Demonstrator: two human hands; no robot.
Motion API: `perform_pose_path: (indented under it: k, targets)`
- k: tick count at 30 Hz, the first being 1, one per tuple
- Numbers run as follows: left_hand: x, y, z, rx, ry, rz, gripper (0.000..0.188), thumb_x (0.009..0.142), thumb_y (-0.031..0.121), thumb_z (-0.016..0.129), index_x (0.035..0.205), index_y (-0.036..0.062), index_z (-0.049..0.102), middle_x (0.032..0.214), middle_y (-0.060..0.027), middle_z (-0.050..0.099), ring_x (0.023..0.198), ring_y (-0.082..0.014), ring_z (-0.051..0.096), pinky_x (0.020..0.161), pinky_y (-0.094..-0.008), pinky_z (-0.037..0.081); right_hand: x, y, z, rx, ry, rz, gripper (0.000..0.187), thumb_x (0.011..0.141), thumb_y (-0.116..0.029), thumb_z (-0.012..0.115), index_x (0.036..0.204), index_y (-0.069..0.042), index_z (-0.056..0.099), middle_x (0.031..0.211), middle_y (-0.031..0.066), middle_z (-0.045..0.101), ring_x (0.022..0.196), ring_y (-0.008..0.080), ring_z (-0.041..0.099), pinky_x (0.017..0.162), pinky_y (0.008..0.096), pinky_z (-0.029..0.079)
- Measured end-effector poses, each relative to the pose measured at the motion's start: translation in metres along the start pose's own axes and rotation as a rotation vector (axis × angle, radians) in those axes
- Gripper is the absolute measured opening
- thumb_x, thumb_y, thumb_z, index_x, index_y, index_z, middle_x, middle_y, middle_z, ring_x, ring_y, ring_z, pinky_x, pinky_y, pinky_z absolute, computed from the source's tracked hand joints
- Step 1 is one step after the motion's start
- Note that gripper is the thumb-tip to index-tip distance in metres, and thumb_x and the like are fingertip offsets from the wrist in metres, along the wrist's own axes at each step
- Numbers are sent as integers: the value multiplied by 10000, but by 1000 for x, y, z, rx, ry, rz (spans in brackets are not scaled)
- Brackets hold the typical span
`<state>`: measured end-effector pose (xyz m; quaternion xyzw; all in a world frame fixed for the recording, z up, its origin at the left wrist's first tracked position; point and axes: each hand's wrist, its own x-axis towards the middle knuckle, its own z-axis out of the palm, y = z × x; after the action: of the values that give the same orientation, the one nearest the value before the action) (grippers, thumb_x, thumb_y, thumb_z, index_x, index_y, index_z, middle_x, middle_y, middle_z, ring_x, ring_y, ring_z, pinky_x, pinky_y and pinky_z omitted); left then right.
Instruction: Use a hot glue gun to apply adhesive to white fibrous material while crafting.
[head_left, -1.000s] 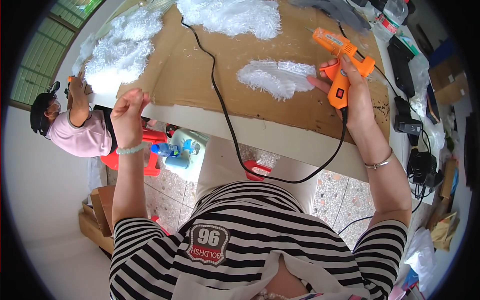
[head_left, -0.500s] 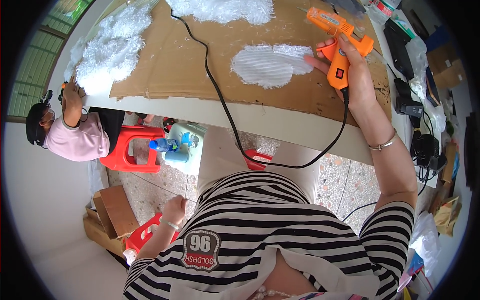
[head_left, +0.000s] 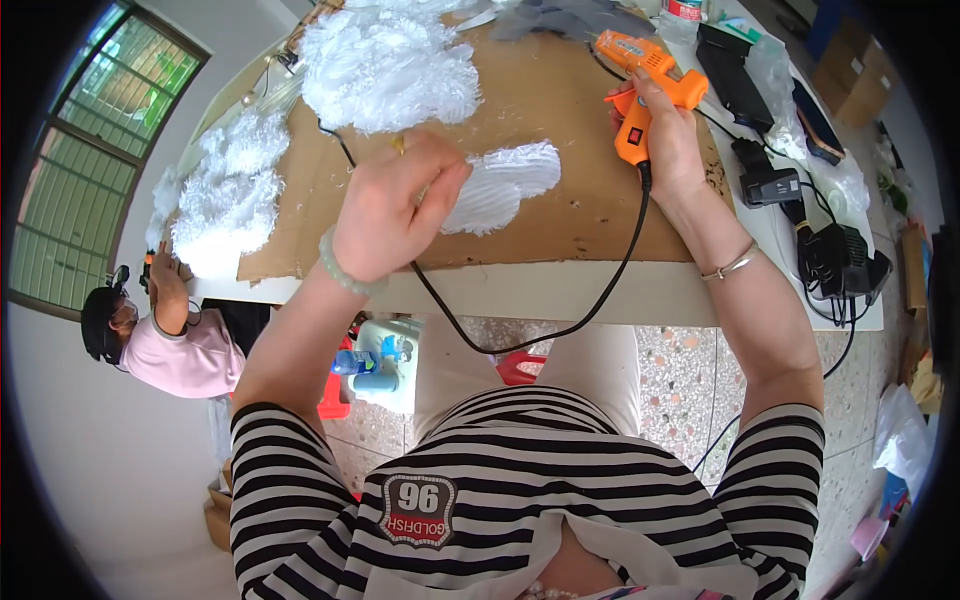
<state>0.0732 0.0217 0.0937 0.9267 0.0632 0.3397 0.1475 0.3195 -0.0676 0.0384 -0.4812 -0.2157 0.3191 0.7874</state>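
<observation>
My right hand (head_left: 675,145) grips an orange glue gun (head_left: 634,137) by its handle, above the right side of the cardboard sheet (head_left: 590,225). Its nozzle points to the far left, and a black cord (head_left: 643,235) hangs from the handle in a loop past the table's near edge. My left hand (head_left: 400,205) hovers over the cardboard with its fingers curled in; whatever they may hold is hidden. Beside it lies a flat, ribbed white fabric piece (head_left: 515,185) with frayed edges, partly covered by that hand.
Fluffy white piles (head_left: 390,70) (head_left: 235,185) lie at the far middle and left. Black power adapters (head_left: 840,260) and cables crowd the table's right side. At the left, a person in a pink top (head_left: 190,355) works at the table. A blue-capped bottle (head_left: 355,362) stands below the edge.
My left hand has risen from beside my body to above the cardboard. My right hand, still holding the glue gun, has moved away from the fabric piece. The view has shifted.
</observation>
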Motion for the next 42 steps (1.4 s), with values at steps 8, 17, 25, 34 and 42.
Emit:
perform_pose_path:
  k: [8, 17, 25, 34, 42]
  targets:
    - [116, -124, 52, 322, -62, -146, 198, 831, 145, 626, 993, 32, 649, 886, -135, 679, 803, -275, 654, 723, -334, 510, 5, 5, -2, -13, 31, 12, 184, 860, -176, 609, 972, -31, 599, 824, 36, 617, 674, 119, 554, 590, 265, 437]
    - [147, -152, 125, 458, -39, -493, 518, 727, 404, 721, 1105, 86, 565, 984, -165, 654, 942, -335, 626, 814, -419, 490, 6, 15, -6, -66, -82, 66, 173, 860, -141, 606, 982, -19, 604, 872, 19, 619, 787, 98, 563, 696, 272, 447]
    - [156, -164, 138, 628, -107, -478, 439, 750, 366, 682, 1065, 87, 555, 948, -173, 662, 902, -339, 645, 772, -463, 501, 8, 10, -5, -83, -85, 82, 182, 858, -146, 612, 984, -16, 609, 874, 17, 616, 785, 93, 552, 691, 271, 438]
    - [130, -173, 69, 47, 106, -429, 224, 891, 180, 570, 1046, 58, 675, 802, -77, 679, 697, -180, 627, 677, -303, 525, 5, 6, -3, -94, -82, 69, 221, 874, -159, 577, 1033, -7, 597, 907, 52, 622, 785, 129, 578, 719, 280, 461]
    - [36, -67, 15, 0, 12, -187, 165, 875, 55, 575, 1001, 28, 678, 828, -99, 616, 732, -165, 605, 625, -287, 487, 2, 3, -4, -193, -76, 17, 258, 874, -210, 591, 1042, -14, 595, 886, 40, 633, 737, 131, 578, 661, 262, 461]
